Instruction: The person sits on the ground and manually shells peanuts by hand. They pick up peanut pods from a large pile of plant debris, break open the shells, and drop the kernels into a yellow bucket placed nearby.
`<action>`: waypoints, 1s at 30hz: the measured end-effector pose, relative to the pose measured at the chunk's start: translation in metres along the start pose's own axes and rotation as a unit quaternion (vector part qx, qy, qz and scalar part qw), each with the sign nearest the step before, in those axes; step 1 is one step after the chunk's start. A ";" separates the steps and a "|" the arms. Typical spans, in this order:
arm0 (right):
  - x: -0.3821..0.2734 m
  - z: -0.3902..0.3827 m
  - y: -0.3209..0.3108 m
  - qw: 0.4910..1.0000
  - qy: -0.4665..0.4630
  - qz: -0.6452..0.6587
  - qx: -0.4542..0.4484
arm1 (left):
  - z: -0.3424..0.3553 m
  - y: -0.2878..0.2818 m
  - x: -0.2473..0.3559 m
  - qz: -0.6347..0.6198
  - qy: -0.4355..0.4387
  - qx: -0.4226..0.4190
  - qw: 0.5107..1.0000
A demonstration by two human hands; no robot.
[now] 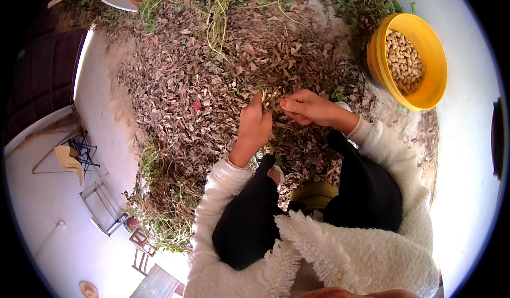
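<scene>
In front of my knees, my left hand [254, 125] is closed on a small bunch of dry, pale peanut plant stems [269, 97], which pokes out past the thumb. Just to its right, my right hand [312, 108] is pinched shut, thumb over the curled fingers. Its fingertips are close to the bunch; what lies inside them is hidden. Below both hands spreads a thick layer of dry brown leaves [186, 80]. At the upper right a yellow bucket [436, 75], tilted in view, holds many unshelled peanuts [405, 61].
Green plant stalks [215, 24] lie at the far side, and another heap [170, 213] rises at left. A pale basin [118, 0] sits far left. A white wall [467, 85] borders the right. Chairs [142, 242] and a folding frame [103, 210] stand beyond the left heap.
</scene>
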State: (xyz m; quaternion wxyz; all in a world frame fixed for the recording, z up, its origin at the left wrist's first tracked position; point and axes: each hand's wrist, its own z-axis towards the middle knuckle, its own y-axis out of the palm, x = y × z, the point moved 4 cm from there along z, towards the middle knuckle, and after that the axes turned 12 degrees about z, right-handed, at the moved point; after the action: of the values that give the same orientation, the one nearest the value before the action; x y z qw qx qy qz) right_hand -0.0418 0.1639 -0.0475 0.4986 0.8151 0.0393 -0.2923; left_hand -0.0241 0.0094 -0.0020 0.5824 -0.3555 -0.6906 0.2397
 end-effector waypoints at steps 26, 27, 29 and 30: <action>-0.136 -0.276 -0.230 0.410 -0.058 -0.669 0.617 | -0.388 -0.294 -0.268 0.565 -0.525 0.149 0.619; -0.130 -0.265 -0.234 0.415 -0.074 -0.684 0.596 | -0.431 -0.279 -0.309 0.401 -0.564 0.194 0.695; -0.121 -0.257 -0.245 0.469 -0.115 -0.670 0.564 | -0.467 -0.241 -0.349 0.183 -0.547 0.230 0.784; -0.127 -0.266 -0.248 0.508 -0.140 -0.645 0.553 | -0.445 -0.215 -0.356 0.139 -0.539 0.219 0.801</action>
State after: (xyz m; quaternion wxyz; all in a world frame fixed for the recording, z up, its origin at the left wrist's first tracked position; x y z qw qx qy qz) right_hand -0.1186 0.5393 -0.0890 -0.3809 0.6237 0.3143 -0.6059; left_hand 0.3887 -0.4374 0.0247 0.1384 -0.1242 -0.7656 0.6158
